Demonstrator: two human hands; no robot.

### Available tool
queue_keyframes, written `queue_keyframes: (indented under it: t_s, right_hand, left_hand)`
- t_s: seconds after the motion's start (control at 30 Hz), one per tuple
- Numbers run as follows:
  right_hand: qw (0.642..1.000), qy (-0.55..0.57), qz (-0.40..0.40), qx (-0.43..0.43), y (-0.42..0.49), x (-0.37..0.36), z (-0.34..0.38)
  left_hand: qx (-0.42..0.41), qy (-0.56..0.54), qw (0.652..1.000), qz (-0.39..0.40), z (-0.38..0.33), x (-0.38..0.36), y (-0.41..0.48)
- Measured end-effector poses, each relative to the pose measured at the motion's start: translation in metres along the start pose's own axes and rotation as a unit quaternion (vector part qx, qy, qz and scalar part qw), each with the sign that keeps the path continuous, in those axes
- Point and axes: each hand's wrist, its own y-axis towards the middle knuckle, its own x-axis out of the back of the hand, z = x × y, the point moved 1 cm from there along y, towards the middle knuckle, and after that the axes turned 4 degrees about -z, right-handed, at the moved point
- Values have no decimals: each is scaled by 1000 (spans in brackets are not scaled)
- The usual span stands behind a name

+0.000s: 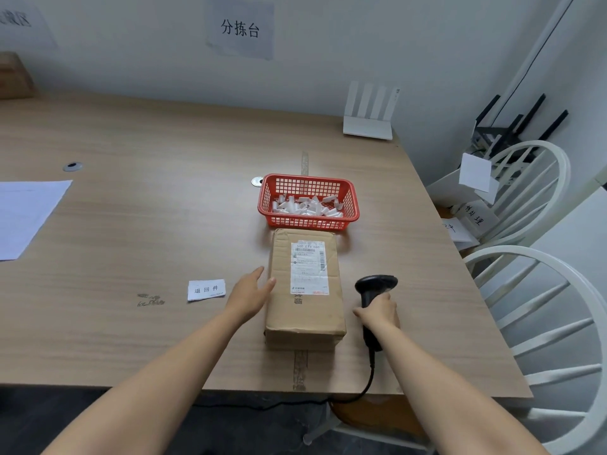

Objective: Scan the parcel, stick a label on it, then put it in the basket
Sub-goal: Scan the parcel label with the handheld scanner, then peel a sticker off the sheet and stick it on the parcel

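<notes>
A brown cardboard parcel lies on the wooden table, its white shipping label facing up. My left hand rests flat and open against the parcel's left side. To the right of the parcel, my right hand grips the handle of a black corded barcode scanner, whose head sits level with the parcel. A small white label with printed characters lies on the table left of my left hand. The red mesh basket stands just beyond the parcel and holds several white paper scraps.
White sheets of paper lie at the table's left edge. A white router stands at the back right corner. Two white chairs stand close along the table's right side, one bearing papers. The scanner cable hangs over the front edge.
</notes>
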Motion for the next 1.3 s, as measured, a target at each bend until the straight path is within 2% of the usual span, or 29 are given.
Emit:
queue_keyframes:
  t_s: [0.17,0.33,0.47,0.53,0.6,0.67,0.8,0.87,0.93,1.07,1.17,1.3]
  right_hand:
    - [999,-22,-30,5,-1,-16,-6]
    - [997,48,-53,16,5,-20,-12]
    - [986,85,-142,17,-1,-13,-6]
    - [972,117,-197,49,-10,-7,7]
    - [954,157,-221,128,-24,1,27]
    - [936,197,-198,215,-45,8,56]
    - [889,215,-66,399,-100,-3,123]
    - [876,196,-13,441,-119,-26,151]
    - [882,167,44,438,-127,-56,171]
    - [927,71,142,340,-117,-119,185]
    - [946,-7,157,283,-101,-154,179]
    - [964,-29,142,222,-92,-184,170]
  left_hand:
    - [-9,44,999,-5,12,13,-3]
    - [16,51,998,-16,33,24,-10]
    - [49,62,997,-16,49,31,-13]
    - [58,65,996,-17,56,34,-15]
    - [63,75,995,-26,63,37,-16]
    - [68,88,993,-35,70,42,-17]
    - [59,134,989,-15,90,62,-10]
    - [54,156,986,-14,98,75,-3]
    - [45,163,985,-23,106,88,8]
    - [29,170,984,-43,115,103,30]
    - [8,191,981,-28,121,100,43]
    - [-22,203,979,-13,128,90,57]
